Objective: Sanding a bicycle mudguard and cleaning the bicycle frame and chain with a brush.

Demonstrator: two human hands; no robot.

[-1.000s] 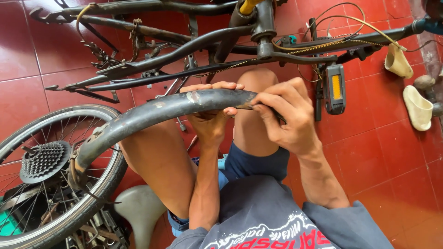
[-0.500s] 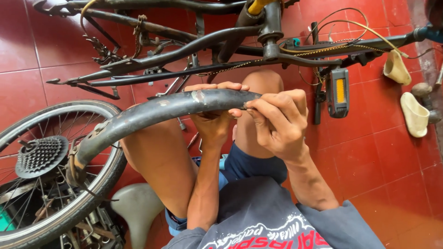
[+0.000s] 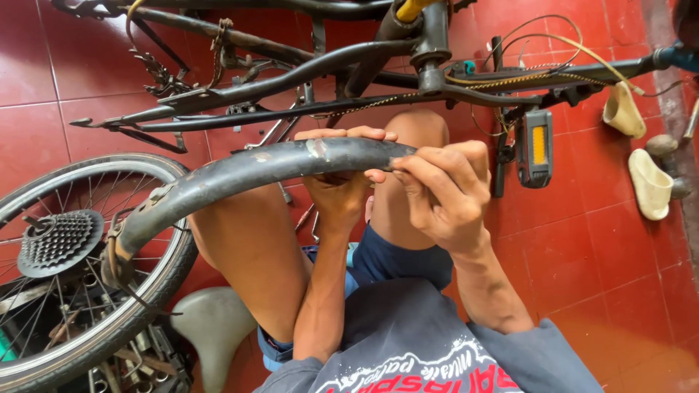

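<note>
A black rubber inner tube (image 3: 240, 175) arcs across the middle of the view, from a strap near the wheel on the left to my hands. My left hand (image 3: 342, 182) grips the tube from underneath, its fingertips curled over the top. My right hand (image 3: 440, 193) pinches the tube's right end between thumb and fingers. Both hands are held above my bare knees.
An upturned black bicycle frame (image 3: 306, 73) with a pedal (image 3: 535, 145) lies on red floor tiles (image 3: 604, 240) ahead. A rear wheel with a gear cassette (image 3: 58, 240) lies at left, a grey saddle (image 3: 207, 327) below it. Pale sandals (image 3: 648, 182) sit at right.
My right hand has slid slightly left along the tube's end and tightened its pinch. The view has shifted a little; the left hand keeps its grip.
</note>
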